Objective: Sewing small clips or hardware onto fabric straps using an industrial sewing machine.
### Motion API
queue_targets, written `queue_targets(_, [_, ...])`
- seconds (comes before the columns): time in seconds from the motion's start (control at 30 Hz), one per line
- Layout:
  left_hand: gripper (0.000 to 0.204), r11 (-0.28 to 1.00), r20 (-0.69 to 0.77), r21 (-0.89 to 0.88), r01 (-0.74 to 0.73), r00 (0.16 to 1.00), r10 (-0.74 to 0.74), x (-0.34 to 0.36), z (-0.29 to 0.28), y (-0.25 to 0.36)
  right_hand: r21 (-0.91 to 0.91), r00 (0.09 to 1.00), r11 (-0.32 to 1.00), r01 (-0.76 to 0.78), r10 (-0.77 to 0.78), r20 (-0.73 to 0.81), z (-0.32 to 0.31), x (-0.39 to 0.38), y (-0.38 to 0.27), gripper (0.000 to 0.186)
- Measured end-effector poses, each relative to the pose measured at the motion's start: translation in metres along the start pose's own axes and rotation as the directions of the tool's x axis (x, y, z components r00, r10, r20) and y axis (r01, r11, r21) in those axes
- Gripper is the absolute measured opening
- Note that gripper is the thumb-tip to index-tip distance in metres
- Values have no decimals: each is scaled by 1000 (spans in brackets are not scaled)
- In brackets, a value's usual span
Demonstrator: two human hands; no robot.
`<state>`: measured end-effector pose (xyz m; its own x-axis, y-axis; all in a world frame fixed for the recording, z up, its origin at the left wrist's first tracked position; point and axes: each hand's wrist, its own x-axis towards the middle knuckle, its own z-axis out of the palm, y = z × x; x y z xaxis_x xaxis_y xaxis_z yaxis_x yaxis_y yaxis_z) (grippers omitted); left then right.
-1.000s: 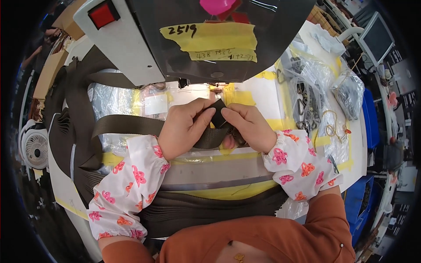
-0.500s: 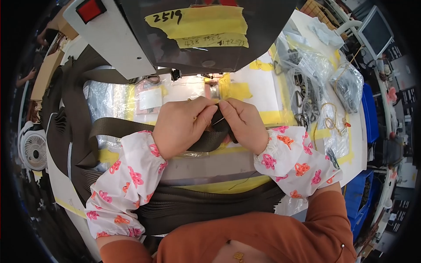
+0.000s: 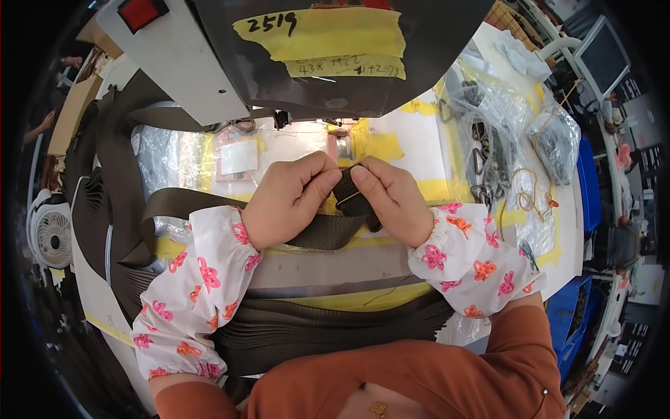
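Both my hands are closed on a dark olive webbing strap (image 3: 328,232) in front of a machine head. My left hand (image 3: 286,199) pinches the strap's folded part between thumb and fingertips. Thumb on top, my right hand (image 3: 399,202) grips the same fold from the other side. A thin, shiny metal bar (image 3: 347,200) lies across the fold between my thumbs; the rest of that piece is hidden. From under my left hand the strap loops away to the left, toward a large bundle of the same webbing (image 3: 125,174).
The dark machine head (image 3: 314,94) overhangs the lit work plate just beyond my hands. A stack of folded webbing (image 3: 328,328) lies close to my body. Clear plastic bags (image 3: 488,133) with metal rings sit at the right. A small fan (image 3: 52,234) stands at the left.
My hands have shifted slightly, with the fingertips a little further apart. More of the folded strap and its metal bar shows between my thumbs.
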<state>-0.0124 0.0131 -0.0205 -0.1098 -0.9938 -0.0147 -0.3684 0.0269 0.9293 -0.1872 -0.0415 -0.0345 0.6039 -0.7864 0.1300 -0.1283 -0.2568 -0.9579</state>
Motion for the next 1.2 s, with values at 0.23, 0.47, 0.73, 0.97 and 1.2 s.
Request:
queue_targets(0.23, [14, 995, -74, 57, -78, 994, 82, -1, 3, -4, -65, 992, 997, -31, 39, 123, -8, 6, 1, 23])
queue_targets(0.47, [20, 420, 204, 403, -813, 527, 825, -17, 21, 37, 625, 853, 602, -496, 473, 221, -24, 35, -4, 24])
queue_targets(0.73, [21, 801, -148, 476, -363, 865, 479, 6, 2, -12, 428, 702, 560, -710, 519, 487, -34, 36, 0, 26])
queue_targets(0.97, [26, 537, 117, 693, -480, 811, 574, 5, -6, -19, 541, 697, 440, -717, 444, 563, -42, 34, 1, 27])
queue_targets(1.2, [40, 16, 203, 972, -233, 876, 438, 18, -2, -42, -203, 976, 973, 112, -146, -162, -13, 25, 27, 56])
